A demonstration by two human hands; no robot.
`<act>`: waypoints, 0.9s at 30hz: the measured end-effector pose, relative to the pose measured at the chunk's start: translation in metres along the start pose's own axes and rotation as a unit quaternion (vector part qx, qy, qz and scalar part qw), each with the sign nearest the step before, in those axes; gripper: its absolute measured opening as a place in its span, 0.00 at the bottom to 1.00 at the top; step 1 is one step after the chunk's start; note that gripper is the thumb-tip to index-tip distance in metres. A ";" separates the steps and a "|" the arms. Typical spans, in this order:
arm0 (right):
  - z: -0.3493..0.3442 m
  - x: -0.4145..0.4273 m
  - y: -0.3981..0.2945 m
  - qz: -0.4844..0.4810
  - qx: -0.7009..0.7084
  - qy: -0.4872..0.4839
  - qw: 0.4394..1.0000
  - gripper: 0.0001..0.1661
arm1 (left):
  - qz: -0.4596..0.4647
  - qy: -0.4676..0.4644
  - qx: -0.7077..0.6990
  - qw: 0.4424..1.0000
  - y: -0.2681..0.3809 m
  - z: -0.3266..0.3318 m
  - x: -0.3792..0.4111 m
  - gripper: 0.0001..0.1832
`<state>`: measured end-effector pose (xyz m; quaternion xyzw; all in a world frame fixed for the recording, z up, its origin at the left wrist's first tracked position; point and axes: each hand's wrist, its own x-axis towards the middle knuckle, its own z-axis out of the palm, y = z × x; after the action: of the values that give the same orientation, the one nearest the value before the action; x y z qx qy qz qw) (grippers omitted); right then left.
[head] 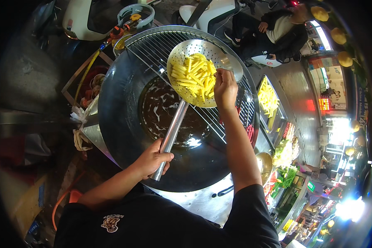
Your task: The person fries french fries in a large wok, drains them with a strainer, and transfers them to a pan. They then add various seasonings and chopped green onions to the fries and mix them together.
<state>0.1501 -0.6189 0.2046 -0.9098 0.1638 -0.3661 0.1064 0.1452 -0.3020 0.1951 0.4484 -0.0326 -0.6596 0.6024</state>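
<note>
My left hand (153,159) grips the metal handle of a large perforated skimmer (179,51). Cut potato fries (193,74), pale yellow and crinkled, lie heaped in its bowl, above a wire rack (148,52). At the right edge of the heap is my right hand (226,90), fingers pinched together. A thin dark stick (208,76) reaches from its fingertips over the fries; its exact kind is too small to tell. Below the skimmer, dark oil (161,114) with pale streaks fills the bottom of a big black wok (121,93). The rack spans the wok's far right side.
A metal ladle (234,66) lies beside the skimmer. More fries (268,97) fill a metal tray (280,116) at right, near vegetables (285,155) and a metal bowl (264,164). A gas cylinder (135,17) with a yellow hose (88,73) stands beyond the wok. A person (276,31) sits nearby.
</note>
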 end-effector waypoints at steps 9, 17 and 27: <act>-0.003 0.008 0.003 -0.001 -0.058 -0.088 0.994 0.05 | -0.003 0.005 0.002 1.000 0.002 0.001 0.000 0.23; -0.022 0.031 0.012 0.036 -0.305 -0.444 0.842 0.09 | -0.004 0.010 0.015 1.000 0.003 -0.001 0.000 0.22; -0.041 -0.044 0.082 0.410 0.180 -0.201 0.871 0.12 | -0.012 0.013 0.004 1.000 0.003 0.002 0.000 0.28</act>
<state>0.0733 -0.6813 0.1795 -0.7798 0.4289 -0.1221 0.4393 0.1461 -0.3040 0.1974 0.4596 -0.0223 -0.6609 0.5929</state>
